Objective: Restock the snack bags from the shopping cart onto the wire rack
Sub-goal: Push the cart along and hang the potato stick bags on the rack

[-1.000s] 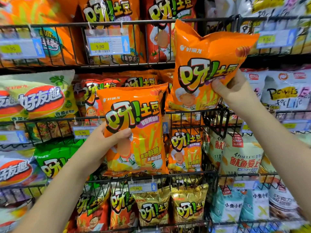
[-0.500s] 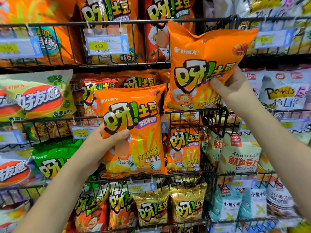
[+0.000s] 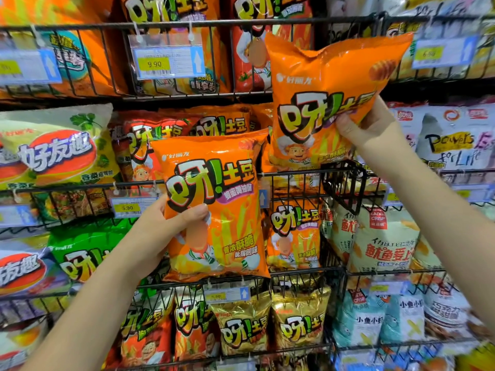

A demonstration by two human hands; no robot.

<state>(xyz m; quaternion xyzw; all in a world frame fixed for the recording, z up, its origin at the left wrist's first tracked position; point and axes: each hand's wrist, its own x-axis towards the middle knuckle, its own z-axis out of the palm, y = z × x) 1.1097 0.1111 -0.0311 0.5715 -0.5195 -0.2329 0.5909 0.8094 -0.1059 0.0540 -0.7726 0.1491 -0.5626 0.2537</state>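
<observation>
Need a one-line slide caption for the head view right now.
Left hand grips one orange snack bag low; right hand holds a second bag higher, before the wire rack.

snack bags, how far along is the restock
Done: the wire rack looks well stocked, a shelved orange bag among its goods. In hand: the left hand grips the lower orange bag, the right hand the upper orange bag. Left: shelve both; the cart is out of view, so more may wait.
</observation>
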